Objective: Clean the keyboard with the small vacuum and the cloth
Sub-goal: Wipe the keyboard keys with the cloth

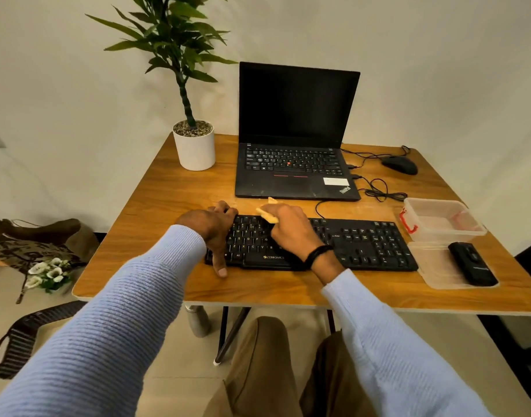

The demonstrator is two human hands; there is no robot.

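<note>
A black keyboard (363,243) lies across the front of the wooden table (174,188). My left hand (213,228) grips its left end, fingers over the top edge and thumb at the front edge. My right hand (289,228) presses a small yellow cloth (268,215) onto the upper left keys; most of the cloth is hidden under the fingers. The small black vacuum (471,263) lies on a clear plastic lid (432,266) at the right end of the keyboard.
An open black laptop (294,136) stands behind the keyboard. A potted plant (194,145) is at the back left, a wired black mouse (400,164) with loose cables at the back right. A clear plastic box (438,219) with a red clasp sits right of the keyboard.
</note>
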